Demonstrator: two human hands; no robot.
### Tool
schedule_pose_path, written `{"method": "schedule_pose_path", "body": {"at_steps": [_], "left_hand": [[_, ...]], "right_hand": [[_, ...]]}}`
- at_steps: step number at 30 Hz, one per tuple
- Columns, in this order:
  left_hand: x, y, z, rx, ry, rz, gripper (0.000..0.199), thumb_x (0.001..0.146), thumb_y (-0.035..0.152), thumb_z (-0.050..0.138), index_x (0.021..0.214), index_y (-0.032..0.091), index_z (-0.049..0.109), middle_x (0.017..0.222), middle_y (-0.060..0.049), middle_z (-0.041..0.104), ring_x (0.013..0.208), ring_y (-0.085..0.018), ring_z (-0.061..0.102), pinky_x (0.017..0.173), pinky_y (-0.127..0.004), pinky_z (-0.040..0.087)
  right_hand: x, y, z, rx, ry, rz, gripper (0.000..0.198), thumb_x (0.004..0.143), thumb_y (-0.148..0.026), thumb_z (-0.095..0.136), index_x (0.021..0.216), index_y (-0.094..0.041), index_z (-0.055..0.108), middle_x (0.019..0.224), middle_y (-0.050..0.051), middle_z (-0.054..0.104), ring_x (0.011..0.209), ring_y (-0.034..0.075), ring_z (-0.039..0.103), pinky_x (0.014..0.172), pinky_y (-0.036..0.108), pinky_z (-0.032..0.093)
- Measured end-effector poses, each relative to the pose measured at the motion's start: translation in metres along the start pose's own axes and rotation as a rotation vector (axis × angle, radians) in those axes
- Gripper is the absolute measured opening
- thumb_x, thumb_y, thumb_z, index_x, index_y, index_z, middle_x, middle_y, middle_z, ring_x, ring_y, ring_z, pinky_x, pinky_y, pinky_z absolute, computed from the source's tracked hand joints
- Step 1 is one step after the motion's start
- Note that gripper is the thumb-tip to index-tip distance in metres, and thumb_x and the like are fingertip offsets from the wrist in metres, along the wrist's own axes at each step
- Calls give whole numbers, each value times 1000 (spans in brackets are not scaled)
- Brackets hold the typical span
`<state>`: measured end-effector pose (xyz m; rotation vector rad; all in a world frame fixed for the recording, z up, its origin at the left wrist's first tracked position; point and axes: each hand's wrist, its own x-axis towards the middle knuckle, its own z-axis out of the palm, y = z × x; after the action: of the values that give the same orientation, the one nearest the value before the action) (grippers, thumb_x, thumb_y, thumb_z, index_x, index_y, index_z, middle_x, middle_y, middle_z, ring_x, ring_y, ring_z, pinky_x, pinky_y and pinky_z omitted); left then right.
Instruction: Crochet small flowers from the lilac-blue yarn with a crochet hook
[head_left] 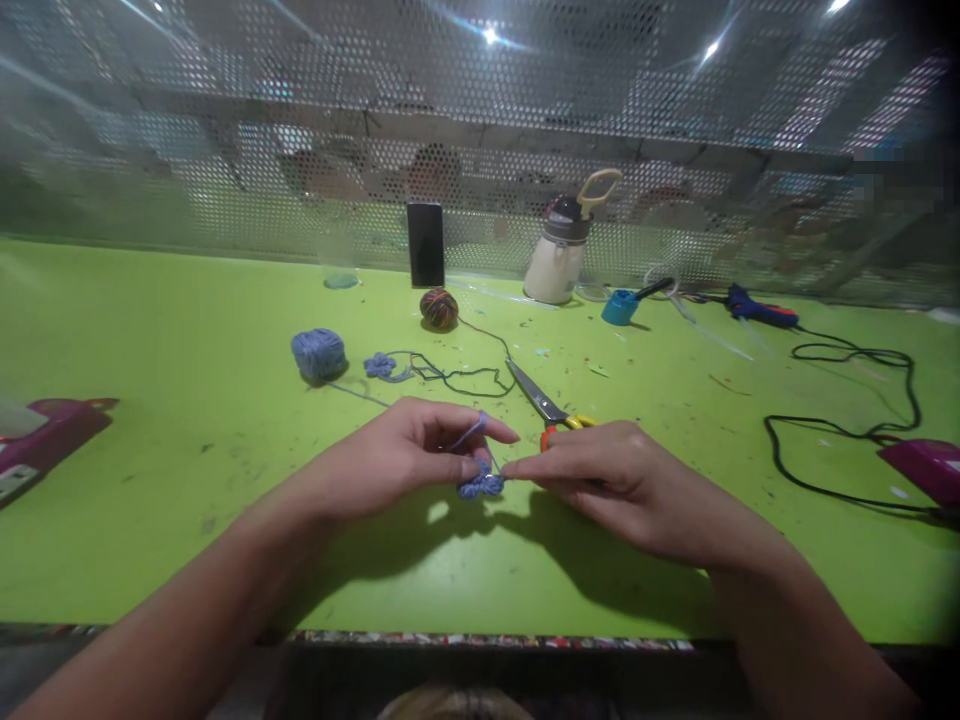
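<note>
My left hand pinches a small blue crochet piece between thumb and fingers, just above the table. A strand of blue yarn loops over its raised index finger. My right hand is closed on a thin crochet hook, mostly hidden by the fingers, with its tip at the blue piece. From the left hand a yarn strand runs back to a blue yarn ball. A finished-looking blue crochet flower lies beyond the hands. Scissors with orange and yellow handles lie partly behind my right hand.
On the green table are a multicoloured yarn ball, an upright phone, a cream bottle, a blue tape roll and a glue gun with its cord. Magenta power strips sit at the sides. A perforated metal screen stands behind.
</note>
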<state>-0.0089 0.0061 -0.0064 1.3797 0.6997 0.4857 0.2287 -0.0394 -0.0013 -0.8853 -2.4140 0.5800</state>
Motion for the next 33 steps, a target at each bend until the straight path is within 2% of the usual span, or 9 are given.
{"method": "schedule_pose_path", "body": {"at_steps": [8, 14, 18, 23, 27, 33], "left_hand": [[2, -1, 0, -36, 8, -47, 27, 79, 12, 71, 104, 21, 75, 78, 2, 68, 74, -12, 59, 76, -29, 44], [3, 1, 2, 2, 42, -78, 27, 76, 12, 71, 102, 18, 75, 78, 0, 70, 73, -15, 60, 79, -33, 45], [6, -2, 5, 14, 83, -78, 26, 74, 13, 71, 99, 15, 74, 73, 1, 67, 69, -14, 60, 74, -31, 45], [10, -5, 15, 116, 239, -9, 24, 74, 13, 69, 98, 11, 71, 68, 2, 61, 64, -13, 55, 67, -30, 44], [9, -4, 22, 286, 390, 80, 21, 75, 12, 67, 95, 10, 73, 76, -1, 59, 71, -16, 58, 69, -31, 46], [7, -4, 27, 509, 452, 244, 20, 79, 9, 60, 93, 15, 74, 74, 0, 56, 70, -16, 56, 67, -30, 45]], "right_hand": [[1, -4, 1, -85, -27, -3, 38, 87, -3, 48, 110, -15, 76, 65, 3, 62, 55, 13, 52, 56, 23, 35], [-1, -7, 5, -216, -58, 50, 44, 87, -4, 45, 113, -23, 75, 66, 3, 60, 56, 14, 52, 54, 24, 31], [-1, -10, 11, -316, -78, 101, 47, 83, -2, 47, 113, -25, 74, 66, 3, 59, 54, 14, 51, 54, 25, 30], [2, -13, 21, -439, -48, 224, 52, 74, 2, 52, 114, -24, 74, 69, 5, 64, 56, 17, 54, 54, 27, 30], [4, -14, 25, -378, 13, 296, 52, 77, 3, 51, 117, -23, 73, 75, 7, 69, 65, 20, 61, 59, 27, 37], [6, -12, 26, -373, 109, 280, 47, 83, -3, 56, 121, -25, 70, 73, 4, 69, 66, 18, 60, 61, 26, 40]]}}
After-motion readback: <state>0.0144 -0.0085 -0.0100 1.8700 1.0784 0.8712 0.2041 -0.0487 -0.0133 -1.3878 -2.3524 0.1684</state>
